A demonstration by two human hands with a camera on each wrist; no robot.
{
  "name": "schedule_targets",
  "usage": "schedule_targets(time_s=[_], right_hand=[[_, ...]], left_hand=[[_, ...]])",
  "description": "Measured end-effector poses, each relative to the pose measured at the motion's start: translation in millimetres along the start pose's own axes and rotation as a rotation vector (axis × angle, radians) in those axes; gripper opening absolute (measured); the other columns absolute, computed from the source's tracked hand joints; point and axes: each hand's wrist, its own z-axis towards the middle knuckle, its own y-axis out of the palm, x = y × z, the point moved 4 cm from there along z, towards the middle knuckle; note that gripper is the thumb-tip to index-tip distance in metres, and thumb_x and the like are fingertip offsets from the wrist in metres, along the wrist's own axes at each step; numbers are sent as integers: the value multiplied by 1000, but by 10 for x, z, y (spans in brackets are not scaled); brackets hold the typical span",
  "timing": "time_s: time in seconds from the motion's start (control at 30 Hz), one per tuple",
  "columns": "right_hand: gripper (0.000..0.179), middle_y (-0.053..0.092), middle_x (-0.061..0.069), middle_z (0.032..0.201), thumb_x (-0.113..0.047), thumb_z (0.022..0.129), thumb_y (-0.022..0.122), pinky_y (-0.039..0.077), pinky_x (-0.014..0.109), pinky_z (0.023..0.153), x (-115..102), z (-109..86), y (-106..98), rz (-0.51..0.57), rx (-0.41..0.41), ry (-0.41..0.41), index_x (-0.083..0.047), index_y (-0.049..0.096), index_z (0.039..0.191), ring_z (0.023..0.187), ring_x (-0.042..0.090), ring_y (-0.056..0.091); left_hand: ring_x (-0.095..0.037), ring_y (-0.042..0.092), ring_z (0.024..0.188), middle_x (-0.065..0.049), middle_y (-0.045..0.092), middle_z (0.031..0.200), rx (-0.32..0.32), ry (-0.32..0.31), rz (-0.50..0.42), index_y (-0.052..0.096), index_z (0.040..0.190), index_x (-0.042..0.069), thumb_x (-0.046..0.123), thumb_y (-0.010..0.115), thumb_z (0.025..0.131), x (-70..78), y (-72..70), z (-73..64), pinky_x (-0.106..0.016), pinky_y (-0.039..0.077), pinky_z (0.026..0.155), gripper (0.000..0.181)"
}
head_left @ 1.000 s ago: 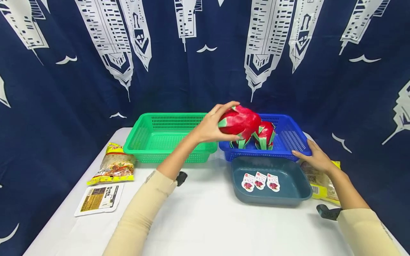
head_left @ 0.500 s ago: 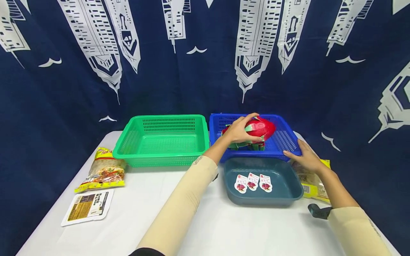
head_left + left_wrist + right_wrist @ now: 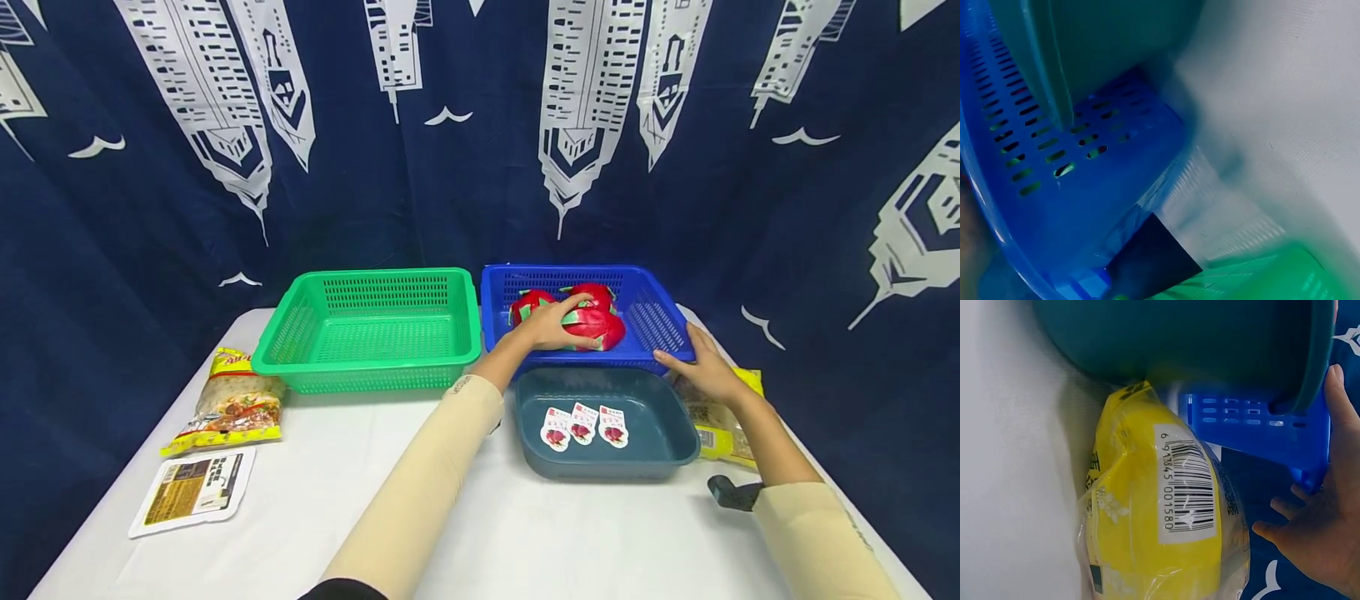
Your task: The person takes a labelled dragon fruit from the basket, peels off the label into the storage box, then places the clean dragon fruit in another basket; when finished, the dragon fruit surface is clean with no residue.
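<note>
Inside the blue plastic basket [image 3: 643, 325] lie three red dragon fruits with green-tipped scales. My left hand [image 3: 549, 327] reaches over the basket's front rim and grips the nearest dragon fruit [image 3: 606, 328], thumb in front and fingers behind. Just past it sit another dragon fruit [image 3: 596, 293] and, to the left, a third [image 3: 529, 305], partly covered by the hand. My right hand [image 3: 707, 367] holds the basket's front right corner. In the right wrist view, that hand's thumb [image 3: 1339, 394] lies along the rim while its fingers stay below, outside the wall. The left wrist view hardly shows the left hand.
A green basket [image 3: 367, 367] stands left of the blue one. In front is a dark teal tub [image 3: 652, 425] holding three dragon fruit picture tags [image 3: 582, 425]. Yellow food bags flank the setup, one left [image 3: 232, 404], one right [image 3: 723, 429]. A flat white packet [image 3: 193, 492] lies front left.
My left hand has lowered the dragon fruit from above the blue basket into it, beside the other two. My right hand keeps its hold on the corner. The head view has shifted slightly.
</note>
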Motion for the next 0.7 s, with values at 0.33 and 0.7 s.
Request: schedule_targets(time_s=[0.33, 0.7], right_hand=[[96, -9, 31, 146, -50, 89, 53, 16, 71, 93, 34, 24, 32, -5, -14, 34, -3, -9, 145, 125, 58, 13], [94, -7, 32, 146, -48, 89, 53, 17, 71, 93, -9, 91, 38, -3, -18, 10, -1, -8, 145, 125, 58, 14]], left_hand=[[-24, 29, 133, -1, 32, 146, -89, -65, 122, 18, 147, 37, 71, 51, 75, -55, 85, -64, -49, 29, 103, 86], [-21, 30, 133, 0, 34, 145, -62, -26, 18, 25, 146, 33, 64, 55, 79, -98, -8, -100, -46, 33, 101, 80]])
